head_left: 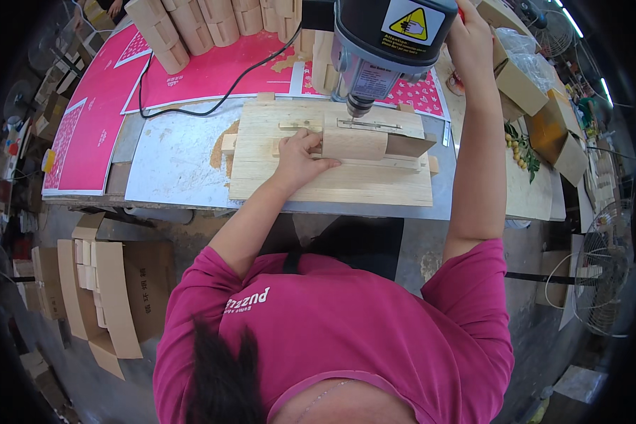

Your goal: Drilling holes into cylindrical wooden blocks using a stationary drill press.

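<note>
Beneath the drill (pixel 383 67), the wooden block (pixel 355 146) risked twisting.
The left hand (pixel 302 160), clamped on its end, might have slipped; I couldn't tell the right hand's (pixel 470 41) grip.

The top edge cuts through the drill press (pixel 385 60), the right hand (pixel 472 39) and the wooden columns (pixel 161 41) at far left. Whether the drill bit (pixel 351 115) touches the wooden block (pixel 353 145) is too small to tell. Flaps partly hide the contents of the near-left cardboard box (pixel 119 304).

A block (pixel 357 145) is laid on the board (pixel 283 187); from there, the drill (pixel 385 71) is set at one o'clock, cartons (pixel 523 88) at two, a filled carton (pixel 118 300) at eight
</note>
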### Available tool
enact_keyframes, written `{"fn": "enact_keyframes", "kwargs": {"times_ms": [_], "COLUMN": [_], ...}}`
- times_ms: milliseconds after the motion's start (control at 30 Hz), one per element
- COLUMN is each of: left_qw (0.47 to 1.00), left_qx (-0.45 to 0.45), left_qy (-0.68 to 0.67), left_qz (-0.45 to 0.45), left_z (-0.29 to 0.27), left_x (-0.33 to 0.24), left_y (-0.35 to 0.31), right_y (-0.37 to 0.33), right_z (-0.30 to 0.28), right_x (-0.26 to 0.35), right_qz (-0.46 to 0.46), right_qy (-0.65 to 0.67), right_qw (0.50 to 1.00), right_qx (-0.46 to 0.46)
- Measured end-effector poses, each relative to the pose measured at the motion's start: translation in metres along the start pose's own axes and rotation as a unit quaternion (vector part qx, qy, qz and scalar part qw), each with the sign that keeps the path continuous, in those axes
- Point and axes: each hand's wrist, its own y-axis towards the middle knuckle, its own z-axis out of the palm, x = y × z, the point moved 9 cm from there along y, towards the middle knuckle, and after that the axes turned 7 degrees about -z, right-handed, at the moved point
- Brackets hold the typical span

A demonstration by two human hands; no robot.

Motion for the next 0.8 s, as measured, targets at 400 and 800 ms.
{"fn": "enact_keyframes", "kwargs": {"times_ms": [400, 800], "left_qw": [0.98, 0.93], "left_qx": [0.053, 0.133], "left_qy": [-0.189, -0.297], "left_qz": [0.043, -0.169], "left_z": [-0.047, -0.115], "left_x": [-0.014, 0.017], "left_y": [-0.037, -0.118], "right_y": [-0.205, -0.259], "right_z": [0.047, 0.086], "right_x": [-0.027, 0.036], "right_qz": [0.172, 0.325], "right_qy": [0.113, 0.376], "right_qw": [0.92, 0.798], "right_qx": [0.335, 0.342]}}
